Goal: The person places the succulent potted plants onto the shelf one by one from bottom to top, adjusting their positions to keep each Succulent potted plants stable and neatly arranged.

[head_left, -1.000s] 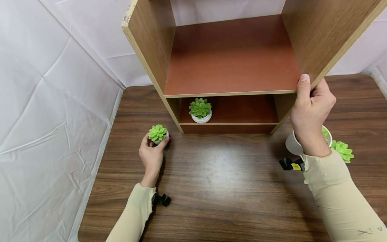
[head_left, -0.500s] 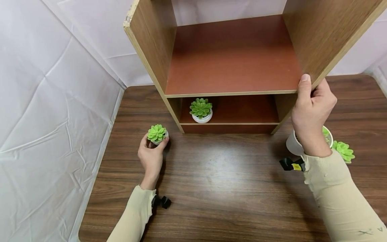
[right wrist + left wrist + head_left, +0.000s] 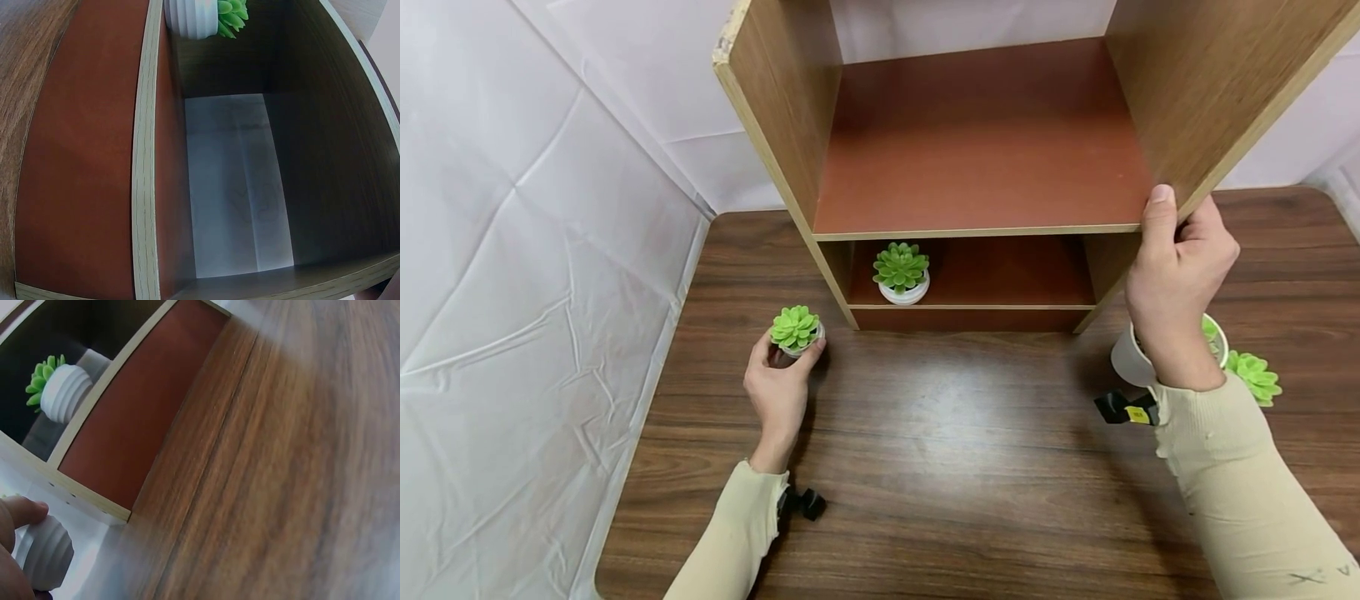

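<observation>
Left hand (image 3: pixel 777 390) pinches a plant (image 3: pixel 795 327) by its white pot (image 3: pixel 50 553), thumb on one side and fingers on the other, just outside the left panel (image 3: pixel 778 108) of the cabinet (image 3: pixel 973 320); I can't tell whether the pot touches the table (image 3: pixel 955 500). Right hand (image 3: pixel 1180 271) grips the right panel (image 3: pixel 1210 100), thumb at the front corner of the upper board (image 3: pixel 985 142), which I take as steadying it.

From my end, the work looks partly done. A second plant (image 3: pixel 901 271) stands upright on the lower shelf (image 3: pixel 1000 275), toward its left end. The held plant is outside the cabinet, so I judge that, if it belongs on a shelf, its placing is left to do. Below the right hand I make out a white cup (image 3: pixel 1126 358) with green inside and a green rosette (image 3: pixel 1255 379) just beside it; I can't tell whether either belongs to the job.
</observation>
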Demonstrator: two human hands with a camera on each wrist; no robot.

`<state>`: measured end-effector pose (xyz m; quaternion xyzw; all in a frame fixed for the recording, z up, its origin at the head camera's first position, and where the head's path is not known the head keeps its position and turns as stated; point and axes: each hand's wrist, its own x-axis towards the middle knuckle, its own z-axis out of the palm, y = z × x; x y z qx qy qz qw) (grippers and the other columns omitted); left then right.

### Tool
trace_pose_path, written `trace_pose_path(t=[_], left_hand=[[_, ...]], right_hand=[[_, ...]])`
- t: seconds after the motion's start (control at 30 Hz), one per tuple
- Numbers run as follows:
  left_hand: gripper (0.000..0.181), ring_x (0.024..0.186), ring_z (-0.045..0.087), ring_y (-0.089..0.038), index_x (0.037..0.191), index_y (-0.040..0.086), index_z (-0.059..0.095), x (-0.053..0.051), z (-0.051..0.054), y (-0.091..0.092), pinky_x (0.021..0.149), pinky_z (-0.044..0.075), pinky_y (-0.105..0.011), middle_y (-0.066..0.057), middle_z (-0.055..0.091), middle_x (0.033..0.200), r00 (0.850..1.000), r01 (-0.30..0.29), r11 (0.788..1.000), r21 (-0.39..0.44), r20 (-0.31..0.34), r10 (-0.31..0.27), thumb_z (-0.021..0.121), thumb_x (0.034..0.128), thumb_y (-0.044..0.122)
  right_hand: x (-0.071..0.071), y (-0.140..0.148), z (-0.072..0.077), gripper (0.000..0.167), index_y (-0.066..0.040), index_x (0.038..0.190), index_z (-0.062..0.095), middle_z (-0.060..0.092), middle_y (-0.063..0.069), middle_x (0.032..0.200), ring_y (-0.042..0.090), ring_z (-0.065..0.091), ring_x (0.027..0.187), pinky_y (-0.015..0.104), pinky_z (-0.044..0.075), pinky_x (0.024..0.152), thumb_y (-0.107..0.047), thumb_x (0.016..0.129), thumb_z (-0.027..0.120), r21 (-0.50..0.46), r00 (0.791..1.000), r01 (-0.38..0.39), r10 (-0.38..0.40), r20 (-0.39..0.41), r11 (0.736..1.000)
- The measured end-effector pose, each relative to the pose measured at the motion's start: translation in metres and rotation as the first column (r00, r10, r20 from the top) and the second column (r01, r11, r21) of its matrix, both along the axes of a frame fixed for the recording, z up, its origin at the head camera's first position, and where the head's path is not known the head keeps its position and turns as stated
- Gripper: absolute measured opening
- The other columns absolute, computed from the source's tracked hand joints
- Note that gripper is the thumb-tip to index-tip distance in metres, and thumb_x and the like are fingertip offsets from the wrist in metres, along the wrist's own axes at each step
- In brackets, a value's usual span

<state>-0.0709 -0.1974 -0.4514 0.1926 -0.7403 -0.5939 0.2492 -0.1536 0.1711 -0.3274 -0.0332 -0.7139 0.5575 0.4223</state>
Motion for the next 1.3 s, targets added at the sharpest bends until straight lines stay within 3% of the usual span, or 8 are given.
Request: trace_pose_path(t=[0.37, 0.6, 0.67, 0.9, 1.13, 1.3], left_hand=[[0.056, 0.108, 0.059, -0.017, 0.119, 0.007, 0.068, 0.002, 0.006, 0.007, 0.093, 0.045, -0.033, -0.001, 0.064, 0.117, 0.999, 0.016, 0.999, -0.037, -0.048, -0.018, 0.091, 0.0692, 0.017], [0.057, 0.108, 0.060, -0.018, 0.119, 0.005, 0.068, 0.006, 0.011, 0.015, 0.095, 0.044, -0.037, -0.004, 0.065, 0.117, 0.998, 0.037, 0.999, 0.022, -0.061, -0.035, 0.092, 0.0678, 0.010], [0.057, 0.109, 0.060, -0.020, 0.120, 0.002, 0.066, 0.007, 0.015, 0.018, 0.095, 0.044, -0.040, -0.008, 0.065, 0.117, 0.996, 0.055, 0.998, 0.044, -0.073, -0.051, 0.091, 0.0682, 0.006], [0.052, 0.105, 0.059, -0.026, 0.118, -0.007, 0.065, 0.016, 0.047, 0.034, 0.092, 0.044, -0.044, -0.014, 0.065, 0.115, 0.995, 0.078, 0.997, 0.015, -0.068, -0.077, 0.086, 0.0702, -0.003], [0.051, 0.102, 0.059, -0.025, 0.115, -0.007, 0.066, 0.018, 0.048, 0.036, 0.092, 0.044, -0.050, -0.016, 0.065, 0.112, 0.990, 0.100, 0.995, 0.016, -0.099, -0.098, 0.086, 0.0687, -0.005], [0.051, 0.104, 0.060, -0.024, 0.116, -0.007, 0.066, 0.019, 0.052, 0.039, 0.092, 0.045, -0.041, -0.016, 0.065, 0.114, 0.986, 0.127, 0.992, -0.005, -0.107, -0.127, 0.086, 0.0688, -0.005]], right_hand=[[-0.001, 0.001, -0.001, 0.021, -0.011, 0.080, 0.071, 0.063, -0.003, 0.071, 0.008, 0.054, 0.067, 0.019, 0.037, 0.063, -0.016, 0.096, 0.059, -0.001, 1.000, 0.004, -0.004, -0.004, 1.000], [0.000, 0.001, -0.001, 0.023, -0.008, 0.078, 0.069, 0.061, -0.002, 0.070, 0.009, 0.054, 0.066, 0.020, 0.036, 0.063, -0.017, 0.097, 0.059, -0.003, 1.000, -0.012, 0.012, -0.013, 1.000], [-0.001, 0.001, -0.001, 0.023, -0.008, 0.078, 0.069, 0.061, -0.001, 0.070, 0.009, 0.053, 0.066, 0.020, 0.036, 0.062, -0.017, 0.097, 0.059, -0.004, 1.000, -0.013, 0.013, -0.013, 1.000], [-0.001, 0.001, 0.000, 0.022, -0.008, 0.079, 0.070, 0.061, -0.001, 0.070, 0.009, 0.054, 0.066, 0.020, 0.036, 0.062, -0.016, 0.096, 0.059, -0.003, 1.000, -0.014, 0.014, -0.013, 1.000], [-0.001, 0.001, 0.000, 0.022, -0.008, 0.079, 0.070, 0.062, -0.001, 0.070, 0.009, 0.055, 0.067, 0.020, 0.037, 0.062, -0.016, 0.096, 0.059, 0.003, 1.000, -0.012, 0.012, -0.020, 1.000], [-0.001, 0.001, -0.001, 0.022, -0.009, 0.079, 0.070, 0.062, -0.001, 0.071, 0.009, 0.056, 0.067, 0.020, 0.037, 0.062, -0.016, 0.097, 0.059, 0.000, 1.000, -0.012, 0.012, -0.017, 1.000]])
